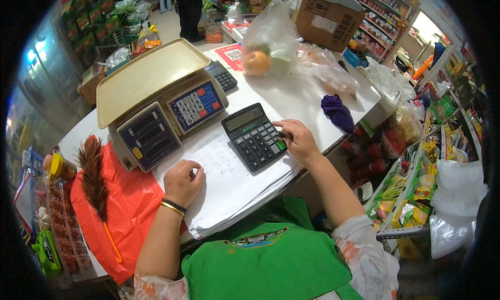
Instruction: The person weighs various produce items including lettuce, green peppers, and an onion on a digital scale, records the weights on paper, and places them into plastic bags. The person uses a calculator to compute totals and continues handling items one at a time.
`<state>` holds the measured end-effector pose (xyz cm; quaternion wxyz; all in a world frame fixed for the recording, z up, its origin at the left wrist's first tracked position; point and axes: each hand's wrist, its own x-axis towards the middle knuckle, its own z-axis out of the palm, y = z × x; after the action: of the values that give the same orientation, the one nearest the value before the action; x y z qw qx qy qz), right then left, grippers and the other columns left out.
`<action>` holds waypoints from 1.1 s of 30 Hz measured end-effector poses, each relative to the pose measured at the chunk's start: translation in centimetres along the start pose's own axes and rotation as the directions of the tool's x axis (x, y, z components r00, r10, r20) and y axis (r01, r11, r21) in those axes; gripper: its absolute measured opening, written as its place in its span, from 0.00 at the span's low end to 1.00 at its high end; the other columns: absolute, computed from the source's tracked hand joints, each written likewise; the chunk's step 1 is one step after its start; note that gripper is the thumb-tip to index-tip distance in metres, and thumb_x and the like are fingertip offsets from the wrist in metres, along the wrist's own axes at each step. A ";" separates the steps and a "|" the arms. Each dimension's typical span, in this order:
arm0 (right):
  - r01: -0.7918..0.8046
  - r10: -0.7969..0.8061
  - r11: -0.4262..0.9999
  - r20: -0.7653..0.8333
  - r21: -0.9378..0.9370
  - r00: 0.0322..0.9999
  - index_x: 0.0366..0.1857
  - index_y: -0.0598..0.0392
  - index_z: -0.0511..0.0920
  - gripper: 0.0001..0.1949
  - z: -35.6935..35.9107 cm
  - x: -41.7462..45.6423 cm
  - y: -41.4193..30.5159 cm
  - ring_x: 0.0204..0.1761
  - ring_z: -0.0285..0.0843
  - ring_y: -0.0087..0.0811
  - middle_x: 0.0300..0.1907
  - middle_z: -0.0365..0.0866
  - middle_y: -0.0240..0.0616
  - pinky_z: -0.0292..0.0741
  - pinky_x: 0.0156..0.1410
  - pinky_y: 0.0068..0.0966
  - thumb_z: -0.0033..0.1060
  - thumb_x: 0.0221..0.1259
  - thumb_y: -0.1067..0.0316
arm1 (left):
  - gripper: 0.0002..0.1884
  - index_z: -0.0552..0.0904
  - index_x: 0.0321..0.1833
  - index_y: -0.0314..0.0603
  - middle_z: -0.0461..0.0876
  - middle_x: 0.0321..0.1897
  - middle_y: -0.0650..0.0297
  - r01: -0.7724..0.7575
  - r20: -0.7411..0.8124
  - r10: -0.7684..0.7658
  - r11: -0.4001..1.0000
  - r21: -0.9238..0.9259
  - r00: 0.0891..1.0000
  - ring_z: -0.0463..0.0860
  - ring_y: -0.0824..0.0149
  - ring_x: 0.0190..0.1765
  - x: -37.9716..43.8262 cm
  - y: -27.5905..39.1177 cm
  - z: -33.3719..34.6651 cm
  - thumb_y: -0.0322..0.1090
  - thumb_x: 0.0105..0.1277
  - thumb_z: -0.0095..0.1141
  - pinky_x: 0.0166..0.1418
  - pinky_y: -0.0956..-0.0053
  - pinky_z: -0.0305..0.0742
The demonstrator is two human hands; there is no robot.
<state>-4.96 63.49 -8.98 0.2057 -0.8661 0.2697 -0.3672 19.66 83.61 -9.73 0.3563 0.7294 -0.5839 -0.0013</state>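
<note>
My left hand [183, 181], with curled fingers, rests on handwritten paper sheets [218, 190] near the counter's front edge. At the right edge of a black desk calculator [254, 143] is my right hand [297, 139], its index finger reaching toward the keys and a dark pen-like object [285, 135] held between its fingers. The calculator lies tilted on the paper. Behind and left stands an electronic price scale [152, 81] with a bare cream pan and a number keypad. A second calculator [223, 75] lies behind the scale.
A feather duster [95, 175] lies on a red plastic bag [129, 206] at left. Across the counter stand a clear bag of produce [269, 38], a cardboard box [328, 20] and a bunched purple cloth [336, 111]. Packet racks [414, 190] line the right side. A person [188, 10] stands beyond.
</note>
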 end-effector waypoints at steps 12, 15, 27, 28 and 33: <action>-0.152 0.215 0.969 0.363 -0.195 0.906 0.34 0.53 0.83 0.11 0.0 4.6 -0.5 0.40 0.78 0.41 0.33 0.82 0.41 0.73 0.47 0.35 0.53 0.48 0.76 | 0.03 0.81 0.27 0.43 0.77 0.22 0.61 0.020 0.001 -0.020 0.999 -0.036 1.000 0.78 0.64 0.23 -0.1 -0.3 0.2 0.33 0.54 0.60 0.29 0.72 0.72; -0.070 0.068 0.995 0.030 0.077 0.997 0.29 0.55 0.82 0.09 0.3 1.1 -0.5 0.37 0.79 0.41 0.31 0.82 0.41 0.74 0.43 0.34 0.52 0.47 0.78 | 0.03 0.81 0.27 0.42 0.77 0.22 0.61 0.008 -0.005 -0.008 1.000 -0.026 1.000 0.78 0.64 0.23 0.0 -0.5 0.0 0.32 0.54 0.60 0.28 0.72 0.72; 0.253 -0.233 0.963 0.197 -0.088 0.953 0.20 0.50 0.75 0.10 -0.2 -2.3 -3.8 0.49 0.75 0.39 0.33 0.84 0.28 0.65 0.56 0.36 0.56 0.32 0.81 | 0.03 0.80 0.26 0.39 0.77 0.21 0.57 0.035 -0.041 -0.038 0.996 -0.077 0.998 0.78 0.59 0.25 -0.4 -1.2 0.0 0.30 0.52 0.59 0.30 0.69 0.73; 0.229 -0.200 0.963 0.188 -0.145 0.962 0.20 0.50 0.75 0.10 -0.1 -3.0 -3.4 0.48 0.75 0.39 0.33 0.84 0.28 0.65 0.56 0.37 0.56 0.32 0.81 | 0.03 0.80 0.26 0.39 0.77 0.21 0.57 0.038 -0.059 -0.043 0.995 -0.088 0.997 0.78 0.59 0.25 -0.4 -1.0 0.1 0.29 0.52 0.58 0.30 0.68 0.73; 0.159 -0.124 0.968 0.182 -0.193 0.975 0.31 0.50 0.81 0.12 0.6 -1.0 -3.3 0.50 0.75 0.38 0.32 0.82 0.33 0.60 0.63 0.44 0.59 0.39 0.78 | 0.04 0.81 0.28 0.37 0.79 0.21 0.54 0.039 -0.092 -0.041 0.999 -0.030 0.995 0.79 0.59 0.24 -0.1 -1.0 0.2 0.28 0.52 0.55 0.30 0.69 0.73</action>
<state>-4.04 66.76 -8.09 0.1100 -0.9278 0.2252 -0.2765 20.33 83.67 -10.47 0.3933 0.7351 -0.5519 0.0170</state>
